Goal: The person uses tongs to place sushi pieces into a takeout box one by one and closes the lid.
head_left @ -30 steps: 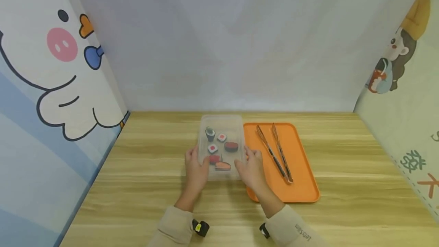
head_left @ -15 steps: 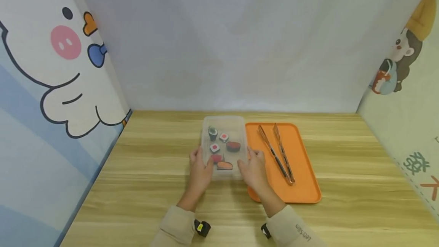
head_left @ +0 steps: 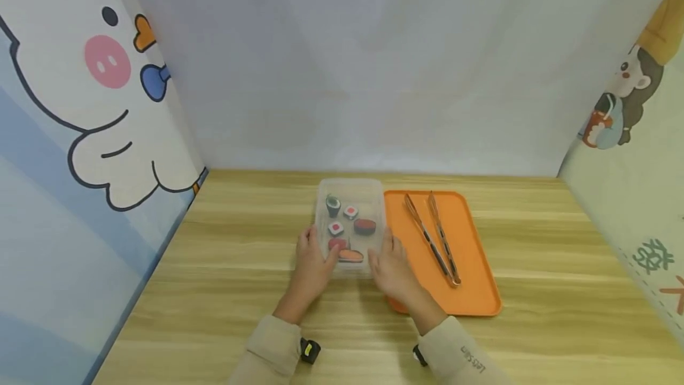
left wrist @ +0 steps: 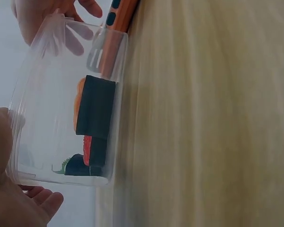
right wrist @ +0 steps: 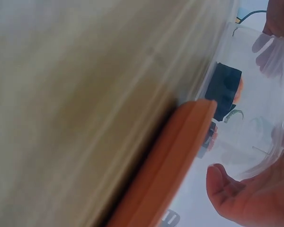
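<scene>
In the head view, a clear plastic food container with a hazy translucent lid stands at the middle of the table. Inside lie several toy sushi pieces, among them a dark-wrapped roe piece and an orange-topped piece. My left hand holds the left near side, its thumb over the lid edge. At the opposite side, my right hand grips with thumb above and fingers along the wall. The left wrist view shows the left hand curled around the container's rim, other fingers below it.
An orange tray lies just right of the container, partly under my right forearm. On it rest metal tongs with dark handles, spread open. A pale curtain wall stands behind the table, with cartoon-printed panels on both sides.
The head view has shifted slightly. My left thumb reaches a little farther over the lid. The container, tray and tongs keep their places.
</scene>
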The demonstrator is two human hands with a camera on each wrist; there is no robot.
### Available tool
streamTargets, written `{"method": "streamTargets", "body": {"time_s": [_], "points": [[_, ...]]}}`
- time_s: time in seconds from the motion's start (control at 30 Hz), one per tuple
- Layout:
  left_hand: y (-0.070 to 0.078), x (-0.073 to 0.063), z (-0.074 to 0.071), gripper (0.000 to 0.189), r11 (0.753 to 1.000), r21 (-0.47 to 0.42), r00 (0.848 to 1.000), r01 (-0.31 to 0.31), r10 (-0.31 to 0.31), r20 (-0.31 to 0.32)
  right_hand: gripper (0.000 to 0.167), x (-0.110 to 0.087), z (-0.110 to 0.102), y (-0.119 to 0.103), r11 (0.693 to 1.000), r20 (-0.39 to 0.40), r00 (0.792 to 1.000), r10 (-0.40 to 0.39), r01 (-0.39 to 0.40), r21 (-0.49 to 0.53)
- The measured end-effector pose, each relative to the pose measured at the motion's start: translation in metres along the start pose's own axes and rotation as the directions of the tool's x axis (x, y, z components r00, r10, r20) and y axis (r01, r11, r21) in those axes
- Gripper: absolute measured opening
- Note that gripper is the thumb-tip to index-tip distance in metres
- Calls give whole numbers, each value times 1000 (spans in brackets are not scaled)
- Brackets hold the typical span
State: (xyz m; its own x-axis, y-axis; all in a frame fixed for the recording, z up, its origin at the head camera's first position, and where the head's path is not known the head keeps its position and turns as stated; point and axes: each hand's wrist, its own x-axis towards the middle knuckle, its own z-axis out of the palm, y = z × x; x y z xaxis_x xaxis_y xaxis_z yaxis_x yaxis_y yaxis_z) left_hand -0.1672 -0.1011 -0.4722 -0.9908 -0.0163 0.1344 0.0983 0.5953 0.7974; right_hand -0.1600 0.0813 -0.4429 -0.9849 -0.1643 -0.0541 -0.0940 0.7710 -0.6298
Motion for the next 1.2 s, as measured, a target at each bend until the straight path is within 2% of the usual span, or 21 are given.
{"method": "streamTargets", "body": {"time_s": [0.2, 0.33, 0.47, 0.57, 0.67, 0.87, 1.13, 1.2], "points": [[-2, 2, 3, 74, 998, 57, 1000, -10, 11, -12, 68, 1, 0, 2, 999, 22, 1000, 23, -22, -38], [-2, 4, -2, 80, 999, 53, 999, 12, -14, 43, 70, 5, -10, 1, 998, 60, 998, 37, -34, -49], [-1, 18, -16, 76, 998, 50, 996, 25, -30, 86, 70, 17, -27, -1, 996, 58, 998, 26, -21, -84], [-1, 34, -22, 68, 995, 99, 994, -22, 11, 109, 68, 32, -32, -2, 991, 52, 999, 17, -10, -131], [-2, 44, -23, 64, 987, 159, 985, -40, 13, 170, 67, 43, -27, 1, 987, 81, 996, 44, -31, -158], [-3, 48, -21, 63, 979, 204, 964, 15, -68, 257, 67, 48, -17, 5, 987, 126, 988, 95, -77, -141], [-3, 56, -24, 64, 974, 226, 940, 28, -103, 326, 66, 54, -21, 2, 990, 134, 988, 78, -60, -130], [-4, 60, -27, 67, 976, 213, 941, 35, -104, 323, 66, 57, -25, -2, 989, 112, 992, 66, -49, -142]]}}
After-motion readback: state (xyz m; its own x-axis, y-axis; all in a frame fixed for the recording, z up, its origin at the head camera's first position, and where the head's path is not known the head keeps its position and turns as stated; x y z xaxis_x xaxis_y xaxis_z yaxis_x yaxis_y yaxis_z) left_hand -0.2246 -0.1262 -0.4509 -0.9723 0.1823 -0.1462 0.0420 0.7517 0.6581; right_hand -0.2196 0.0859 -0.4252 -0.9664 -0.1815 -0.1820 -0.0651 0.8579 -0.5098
